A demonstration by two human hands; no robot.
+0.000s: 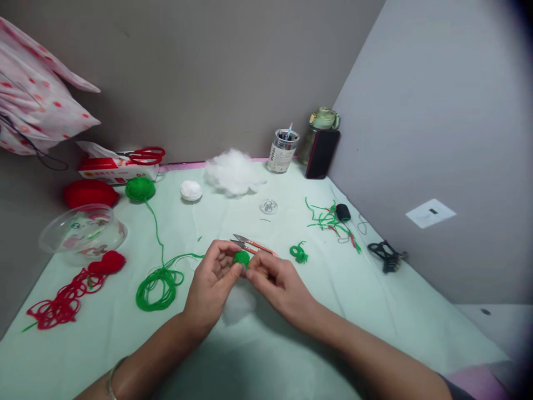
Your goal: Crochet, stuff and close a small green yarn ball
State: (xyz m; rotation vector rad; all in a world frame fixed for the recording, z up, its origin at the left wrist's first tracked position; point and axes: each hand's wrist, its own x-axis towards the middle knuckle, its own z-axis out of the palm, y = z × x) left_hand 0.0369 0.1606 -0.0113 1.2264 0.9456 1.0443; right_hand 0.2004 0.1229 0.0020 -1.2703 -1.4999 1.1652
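Green yarnwork (241, 258) well inside right tablecloth edge (427, 286).

Head-worn view, facing forward, angled down

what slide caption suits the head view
Left hand and right hand meet at a small green yarn piece before orange-handled snips.

Soft, subdued light falls across a pale green cloth (366, 289), a diffuse shadow pooling below the left hand (210, 280) and right hand (278, 280); the right wall (408, 111) outshines the grey back wall (175, 83), dark vignetting curving along the frame's right edge.
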